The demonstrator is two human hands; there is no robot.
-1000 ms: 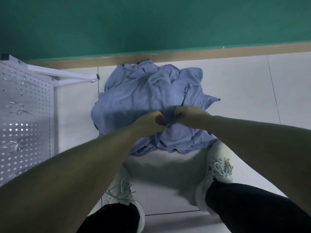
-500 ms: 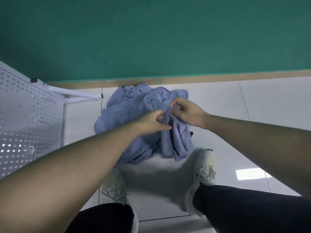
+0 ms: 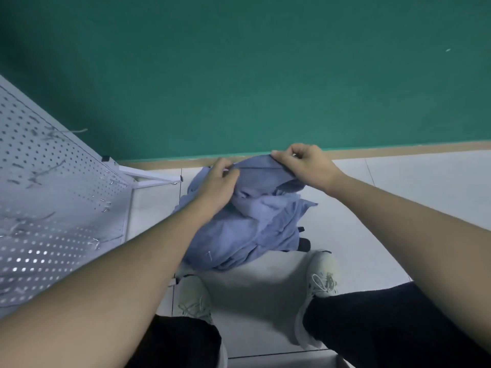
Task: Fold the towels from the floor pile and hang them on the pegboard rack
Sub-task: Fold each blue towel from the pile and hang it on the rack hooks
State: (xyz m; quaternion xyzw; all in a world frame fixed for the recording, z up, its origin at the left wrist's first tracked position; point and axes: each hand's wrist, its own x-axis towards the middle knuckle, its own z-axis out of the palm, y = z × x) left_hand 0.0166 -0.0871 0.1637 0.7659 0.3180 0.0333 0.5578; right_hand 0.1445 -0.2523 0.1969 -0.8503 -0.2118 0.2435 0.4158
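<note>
Shoes [image 3: 320,277]: planted at 6 o'clock, toes at the pile's near edge.
Pile [image 3: 247,235]: blue towels heaped on the floor [image 3: 398,208], centre frame.
Change: hands are higher than a second ago; one towel [image 3: 261,172] is drawn up, its lower part trailing onto the heap, so the fold can start.
Left hand [image 3: 219,183]: pinches the towel's top edge.
Right hand [image 3: 305,166]: pinches the same edge.
Axis: held edge runs 9 to 3 o'clock.
Pegboard rack [image 3: 53,197]: at 9 o'clock, hooks bare.

We see a plain green wall [image 3: 239,75] ahead, with a tan baseboard strip [image 3: 398,150] along its foot. Below it lies a pale tiled floor [image 3: 411,195], where two white laced sneakers [image 3: 322,277] stand under black trouser legs [image 3: 385,328].
</note>
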